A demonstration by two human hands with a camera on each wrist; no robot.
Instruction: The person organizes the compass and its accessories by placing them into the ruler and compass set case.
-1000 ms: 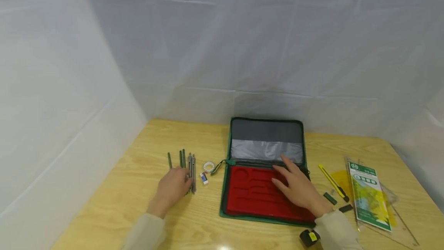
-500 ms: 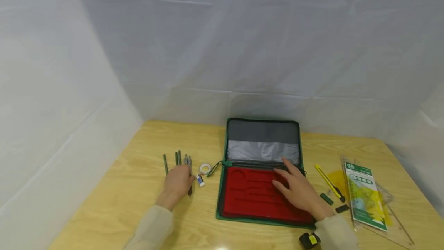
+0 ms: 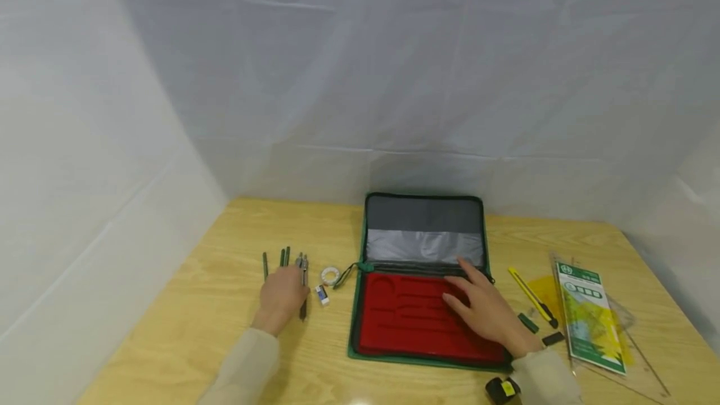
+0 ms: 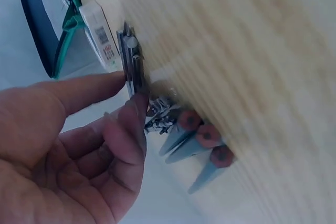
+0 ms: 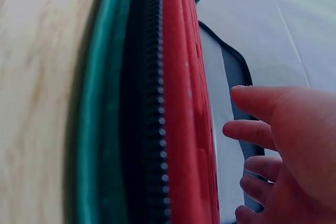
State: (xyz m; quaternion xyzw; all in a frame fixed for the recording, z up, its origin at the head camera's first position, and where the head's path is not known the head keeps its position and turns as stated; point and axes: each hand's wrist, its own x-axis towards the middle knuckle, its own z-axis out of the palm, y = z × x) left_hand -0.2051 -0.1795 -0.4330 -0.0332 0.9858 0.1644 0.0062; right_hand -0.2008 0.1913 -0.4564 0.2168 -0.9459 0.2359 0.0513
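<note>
In the left wrist view, the thumb and fingertips of my left hand (image 3: 283,292) pinch a silver metal drawing compass (image 4: 132,56). A second metal piece (image 4: 163,113) lies close beside the fingertips, its shape partly hidden. Several green pencils (image 3: 265,264) lie to the left of the hand, their reddish ends (image 4: 208,136) showing in the left wrist view. My right hand (image 3: 484,311) hovers with spread, relaxed fingers over the red moulded insert (image 3: 416,345) of an open green zip case (image 3: 424,212), holding nothing.
Between left hand and case lie an eraser (image 3: 322,295) and a white ring (image 3: 330,275). Right of the case are a yellow utility knife (image 3: 532,297), small dark green and black blocks (image 3: 527,322), and a printed packet (image 3: 590,317) on clear set squares. A black-and-yellow object (image 3: 502,390) sits by the right sleeve.
My left hand has moved slightly right over the compasses, and its fingers have closed on one. The right hand keeps its place over the case. The head view has shifted a little.
</note>
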